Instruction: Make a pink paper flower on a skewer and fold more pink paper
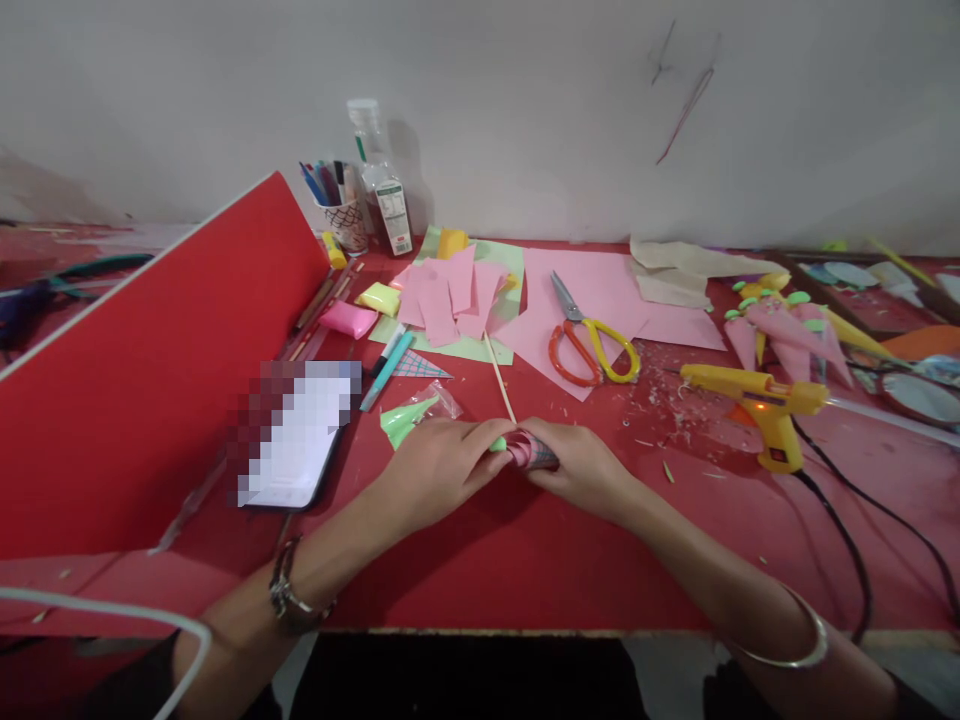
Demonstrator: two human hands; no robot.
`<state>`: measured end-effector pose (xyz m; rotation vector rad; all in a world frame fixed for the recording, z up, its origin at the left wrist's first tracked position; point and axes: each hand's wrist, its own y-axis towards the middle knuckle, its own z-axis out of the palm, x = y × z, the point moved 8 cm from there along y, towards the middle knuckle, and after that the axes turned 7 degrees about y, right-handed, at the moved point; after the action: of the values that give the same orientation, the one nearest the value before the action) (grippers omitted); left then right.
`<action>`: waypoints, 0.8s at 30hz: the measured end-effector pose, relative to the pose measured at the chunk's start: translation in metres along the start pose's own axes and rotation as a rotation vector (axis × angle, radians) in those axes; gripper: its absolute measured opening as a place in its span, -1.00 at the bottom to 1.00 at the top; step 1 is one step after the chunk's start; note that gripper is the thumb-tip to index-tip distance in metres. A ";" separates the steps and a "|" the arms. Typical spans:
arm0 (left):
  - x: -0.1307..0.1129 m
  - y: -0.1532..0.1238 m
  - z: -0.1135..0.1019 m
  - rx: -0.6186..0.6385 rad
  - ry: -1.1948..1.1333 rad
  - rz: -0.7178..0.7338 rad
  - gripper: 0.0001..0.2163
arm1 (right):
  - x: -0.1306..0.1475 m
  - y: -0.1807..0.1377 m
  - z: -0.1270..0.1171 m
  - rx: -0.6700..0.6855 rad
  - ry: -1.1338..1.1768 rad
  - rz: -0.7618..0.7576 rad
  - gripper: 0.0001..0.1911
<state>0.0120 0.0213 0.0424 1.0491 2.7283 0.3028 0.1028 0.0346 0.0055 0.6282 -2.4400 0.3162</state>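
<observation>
Near the table's front, my right hand (581, 468) is closed around a small rolled pink paper cone (534, 452) with grid lines on its side. My left hand (442, 465) meets it from the left, its thumb and finger pinching a bit of light green clay (497, 444) at the cone's open end. Just behind my hands a thin wooden stick (499, 378) lies on the table. Beside my left hand is green clay in a clear wrapper (409, 418). Scissors (574, 330) with red and yellow handles rest on pink paper (585, 275).
A yellow glue gun (772, 405) with a lit orange light and cord lies at right, near finished pink cones (795, 330). At left are a phone (300, 435) and a slanted red board (172, 360). Behind stand a pen cup (345, 222) and a glass bottle (384, 190).
</observation>
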 end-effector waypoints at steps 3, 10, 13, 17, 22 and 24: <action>0.002 -0.001 0.002 -0.009 0.026 -0.044 -0.68 | 0.001 0.000 0.001 0.001 0.005 -0.012 -0.84; -0.007 -0.003 -0.004 -0.171 0.204 0.027 -0.53 | 0.002 0.000 0.003 0.016 0.007 -0.031 -0.84; -0.010 -0.003 -0.007 -0.210 0.199 0.045 -0.52 | 0.001 0.000 0.003 0.019 0.022 -0.036 -0.83; -0.011 -0.004 -0.011 -0.264 0.177 0.043 -0.58 | 0.002 -0.001 0.001 -0.010 0.050 -0.051 -0.80; -0.013 -0.005 -0.012 -0.304 0.193 0.049 -0.59 | 0.005 -0.001 0.003 -0.001 0.058 -0.087 -0.81; -0.013 -0.005 -0.012 -0.312 0.174 0.043 -0.59 | 0.005 -0.001 0.003 0.001 0.073 -0.080 -0.80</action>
<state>0.0145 0.0075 0.0543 1.0350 2.6857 0.8328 0.0984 0.0312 0.0062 0.7005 -2.3389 0.3032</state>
